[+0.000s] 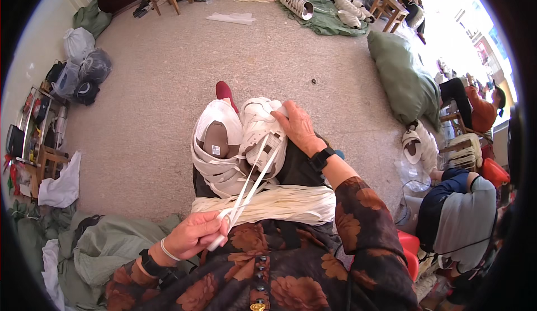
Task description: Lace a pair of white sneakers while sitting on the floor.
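A white sneaker with a perforated, brown-edged tongue lies on my lap. My right hand grips its right side, fingers over the upper. Two strands of flat white shoelace run taut from the sneaker to my left hand, which is closed round them. A short white piece juts from under that fist; I cannot tell whether it is a lace end or a tool. Against the sneaker's left side leans a stack of nested white shoe uppers with a brown insole-like piece inside. Across my lap lies a thick bundle of cream laces.
A full green sack stands at the right, with seated people beyond it. Green cloth is heaped at lower left. Plastic bags and a shelf line the left wall. More uppers lie on a green sheet at the far side.
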Motion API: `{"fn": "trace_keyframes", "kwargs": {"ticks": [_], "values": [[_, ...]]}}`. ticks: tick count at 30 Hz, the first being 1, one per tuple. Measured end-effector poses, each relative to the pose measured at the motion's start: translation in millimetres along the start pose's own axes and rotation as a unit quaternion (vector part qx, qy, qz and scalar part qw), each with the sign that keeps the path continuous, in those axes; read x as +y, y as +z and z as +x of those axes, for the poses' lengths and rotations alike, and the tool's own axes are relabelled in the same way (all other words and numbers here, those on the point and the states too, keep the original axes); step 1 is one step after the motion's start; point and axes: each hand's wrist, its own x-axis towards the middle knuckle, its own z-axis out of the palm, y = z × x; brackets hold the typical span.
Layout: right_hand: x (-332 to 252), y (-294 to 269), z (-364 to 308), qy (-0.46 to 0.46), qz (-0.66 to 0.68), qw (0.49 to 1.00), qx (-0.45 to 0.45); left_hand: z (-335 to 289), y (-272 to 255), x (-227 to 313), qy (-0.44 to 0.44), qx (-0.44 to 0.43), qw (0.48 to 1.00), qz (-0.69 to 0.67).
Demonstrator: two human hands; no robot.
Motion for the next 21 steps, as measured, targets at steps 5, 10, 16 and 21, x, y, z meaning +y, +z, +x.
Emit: {"fn": "trace_keyframes", "kwargs": {"ticks": [5,10,16,21], "values": [[-3.4,3.0,2.7,-0.039,-0.002,0.999,0.007,-7.8,-1.6,-8.6,-0.03,0.014,0.999,0.006],[12.3,-17.0,-7.5,-0.061,0.02,0.989,0.135,-11.9,25.0,24.3,0.041,0.0,0.979,0.199],[-25.4,-58.8,-92.0,-0.046,0.11,0.989,-0.085,-5.7,62.6,79.1,0.183,-0.077,0.908,0.369],[-40.3,-37.2,-83.7,-0.09,0.019,0.994,-0.063,12.4,91.0,90.4,0.242,-0.115,0.883,0.385]]}}
